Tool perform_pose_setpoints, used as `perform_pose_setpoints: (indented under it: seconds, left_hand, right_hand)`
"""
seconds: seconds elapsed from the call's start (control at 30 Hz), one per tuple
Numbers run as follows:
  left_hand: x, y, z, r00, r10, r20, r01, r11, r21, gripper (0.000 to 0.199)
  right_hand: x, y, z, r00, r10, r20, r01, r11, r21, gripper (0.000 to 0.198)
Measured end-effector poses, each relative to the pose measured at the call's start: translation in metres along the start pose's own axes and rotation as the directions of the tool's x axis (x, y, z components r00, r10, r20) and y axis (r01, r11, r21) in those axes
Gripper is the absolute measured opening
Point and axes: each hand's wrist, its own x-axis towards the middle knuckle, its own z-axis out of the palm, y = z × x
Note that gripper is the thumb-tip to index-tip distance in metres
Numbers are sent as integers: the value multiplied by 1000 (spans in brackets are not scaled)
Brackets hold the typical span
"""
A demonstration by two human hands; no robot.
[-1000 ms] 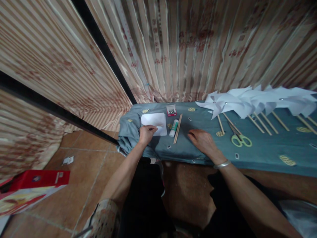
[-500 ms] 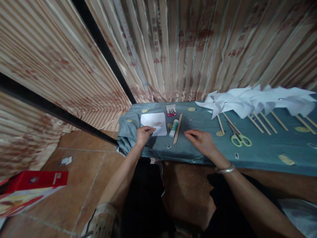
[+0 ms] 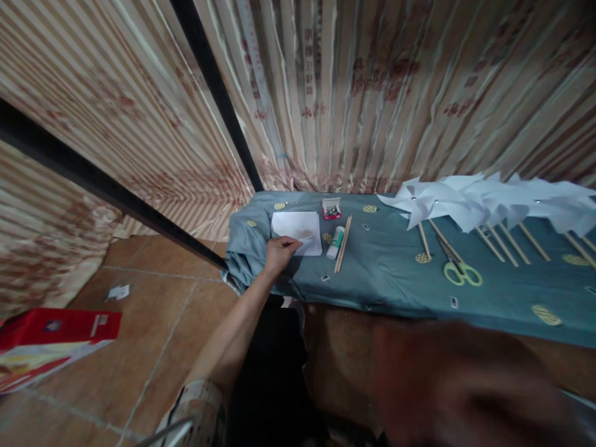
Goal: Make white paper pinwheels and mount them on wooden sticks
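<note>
A small stack of white square paper (image 3: 295, 220) lies at the left end of the cloth-covered surface. My left hand (image 3: 280, 253) rests over its lower edge, thumb and fingers pinched together; whether a sheet is between them I cannot make out. Close to the camera at lower right, my right hand (image 3: 465, 385) is a large brown blur, its fingers smeared by motion. Right of the paper are a glue stick (image 3: 335, 243), thin wooden sticks (image 3: 343, 244) and a small open box of metal pins (image 3: 331, 209).
White paper pinwheels (image 3: 488, 197) on wooden sticks lie in an overlapping row at the back right. Green-handled scissors (image 3: 462, 273) lie before them. A dark pole (image 3: 218, 93) stands against the striped curtain (image 3: 354, 93). On the tiled floor sits a red box (image 3: 60, 335).
My right hand has left its place beside the sticks and come up close to the camera, blurred. My left hand stays at the paper. The whole view has shifted slightly.
</note>
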Motion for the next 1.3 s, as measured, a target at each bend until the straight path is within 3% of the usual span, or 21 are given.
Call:
perform_pose_setpoints:
  seconds: [0.07,0.17,0.27,0.33,0.4,0.7,0.97,1.3]
  left_hand:
    - [-2,0,2,1000,15,-2,-15,1000,-4,11]
    - [-7,1,3,999,40,-6,-40,999,-12,10]
    - [-11,1,3,998,57,-6,-57,998,-26,8]
    - [-12,-1,4,998,61,-1,-61,997,-37,8]
    - [-13,-2,4,998,61,2,-60,997,-49,7]
    - [-18,-5,0,997,74,29,-72,995,-64,7]
    - [-22,0,-4,991,134,27,-136,986,93,17]
    - [-21,0,-6,977,212,28,-214,959,185,17]
  right_hand:
    - [40,-8,-5,972,142,-186,-177,966,-190,25]
    - [100,19,-13,941,194,-277,-315,802,-507,27]
    - [138,65,-16,970,218,-104,-213,571,-793,23]
    - [150,87,-16,971,234,43,-73,463,-884,35]
    - [157,96,-16,949,280,145,25,392,-920,33]
    - [179,90,-21,881,389,270,150,311,-939,26]
    - [198,80,-24,857,428,287,190,256,-948,23]
    - [201,70,-30,807,443,389,296,266,-917,25]
